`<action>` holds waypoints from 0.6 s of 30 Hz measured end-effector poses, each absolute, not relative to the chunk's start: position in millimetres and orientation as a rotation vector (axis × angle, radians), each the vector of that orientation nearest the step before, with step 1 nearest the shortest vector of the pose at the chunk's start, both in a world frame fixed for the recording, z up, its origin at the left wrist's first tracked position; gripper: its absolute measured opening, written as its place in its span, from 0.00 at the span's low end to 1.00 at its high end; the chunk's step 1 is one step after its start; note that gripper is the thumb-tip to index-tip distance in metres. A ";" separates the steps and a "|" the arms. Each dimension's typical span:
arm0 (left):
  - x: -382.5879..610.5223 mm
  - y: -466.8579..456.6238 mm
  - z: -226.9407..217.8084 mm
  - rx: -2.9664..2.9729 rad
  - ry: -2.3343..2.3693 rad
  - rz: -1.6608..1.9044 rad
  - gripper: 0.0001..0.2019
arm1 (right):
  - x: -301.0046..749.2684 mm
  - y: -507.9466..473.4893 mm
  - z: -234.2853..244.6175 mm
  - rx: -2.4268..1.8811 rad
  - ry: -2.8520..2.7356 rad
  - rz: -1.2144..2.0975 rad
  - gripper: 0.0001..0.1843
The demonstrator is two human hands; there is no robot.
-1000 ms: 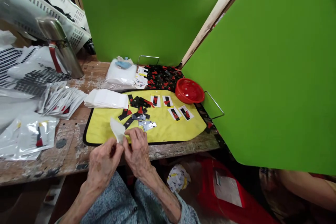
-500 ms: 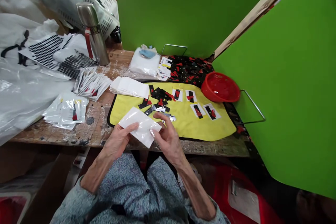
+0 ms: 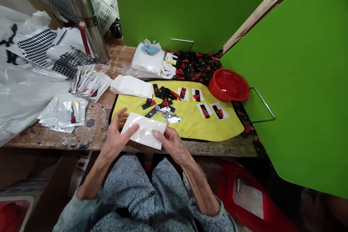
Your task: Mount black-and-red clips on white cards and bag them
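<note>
Between my two hands is a small white plastic packet [image 3: 144, 135], glossy and level, held over the near edge of the yellow mat [image 3: 217, 128]. My left hand [image 3: 116, 132] grips its left end, thumb on top and fingers spread beneath. On the right end, my right hand [image 3: 171, 141] presses its thumb on top with the fingers curled under. Just beyond the packet lies a pile of black and red flat parts [image 3: 165, 96], with a few shiny metal pieces [image 3: 171, 117] nearest me. Whether anything is inside the packet, I cannot tell.
White cards [image 3: 203, 110] bearing black-red parts lie on the mat's right, near a red basket [image 3: 230, 85]. A white packet stack [image 3: 132, 86] sits at its left. Filled packets [image 3: 70, 112] and a steel thermos [image 3: 92, 30] stand farther left. Green panels [image 3: 174, 7] wall the back and right.
The packet has turned from a slant to nearly level. My left fingers have spread behind it, and my right index finger has come down from its raised position. The view has shifted slightly.
</note>
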State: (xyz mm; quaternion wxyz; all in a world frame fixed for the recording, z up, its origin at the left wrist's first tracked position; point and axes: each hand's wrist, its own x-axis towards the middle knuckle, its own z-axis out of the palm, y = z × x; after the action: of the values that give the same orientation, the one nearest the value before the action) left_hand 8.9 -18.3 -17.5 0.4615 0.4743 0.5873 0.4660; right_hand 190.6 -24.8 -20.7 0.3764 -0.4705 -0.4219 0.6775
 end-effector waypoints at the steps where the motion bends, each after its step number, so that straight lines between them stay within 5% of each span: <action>1: 2.0 -18.7 -15.6 1.471 1.494 1.106 0.36 | 194.9 -23.1 -21.1 -1.199 -1.173 1.748 0.19; 6: -4.6 -26.7 -6.8 2.411 1.316 0.640 0.38 | 205.6 -15.6 -15.4 -1.243 -1.607 1.643 0.14; 13: 6.4 -43.0 1.5 2.583 1.598 0.448 0.38 | 205.2 -13.4 1.9 -1.361 -1.989 1.258 0.13; 18: 9.9 -41.3 4.0 2.608 1.492 0.562 0.28 | 201.6 -14.2 8.3 -1.320 -2.057 1.236 0.12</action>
State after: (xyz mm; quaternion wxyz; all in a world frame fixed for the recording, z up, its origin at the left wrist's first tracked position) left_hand 9.9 -41.3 4.0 0.0426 0.8525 0.4876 0.1837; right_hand 201.6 -14.2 8.3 0.2001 -0.4722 -0.7359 0.4421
